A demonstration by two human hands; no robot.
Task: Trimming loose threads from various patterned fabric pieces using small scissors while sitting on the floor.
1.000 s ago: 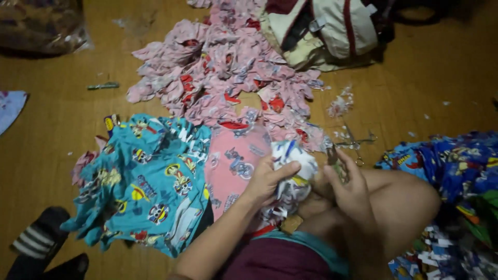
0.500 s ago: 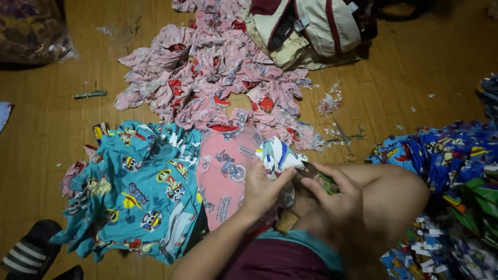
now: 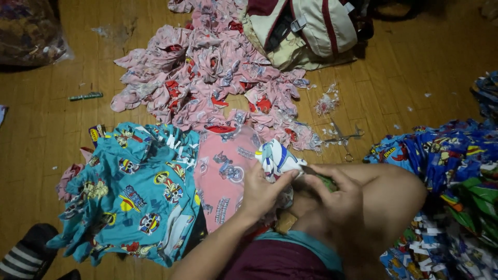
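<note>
Person is sitting on the wooden floor (image 3: 62, 135), working w/ both hands close in over the bent knee near the bottom edge of the view. Left hand (image 3: 262, 192) is pinching a bunched white printed cloth piece (image 3: 275, 158) from below, thumb and fingers closed on the fabric, holding it up just off the pink printed garment (image 3: 225, 176) lying flat underneath. Right hand (image 3: 337, 194) is curled tight round a small dark-green-handled tool (image 3: 324, 180), tip pointing at the white piece; looks like a snipper, but the blade end is too hidden to tell for sure. Judging from this, the step is trimming at the bunched piece, so doing it well prob means: left hand keeping the fabric taut and only one layer presented at the tip, fingertips kept clear of the tool end, and the pink garment below kept out of the bite. Flat teal printed garment (image 3: 129, 192) is lying just beside the pink one toward the left side of the floor; a heap of pink crumpled pieces (image 3: 207, 78) is spreading toward the top edge, touching a beige-and-maroon bag (image 3: 311, 26). Metal scissors (image 3: 342, 137) are lying on the floor near the knee, apart from both hands. Blue printed pile (image 3: 446, 155) is sitting along the right edge.
</note>
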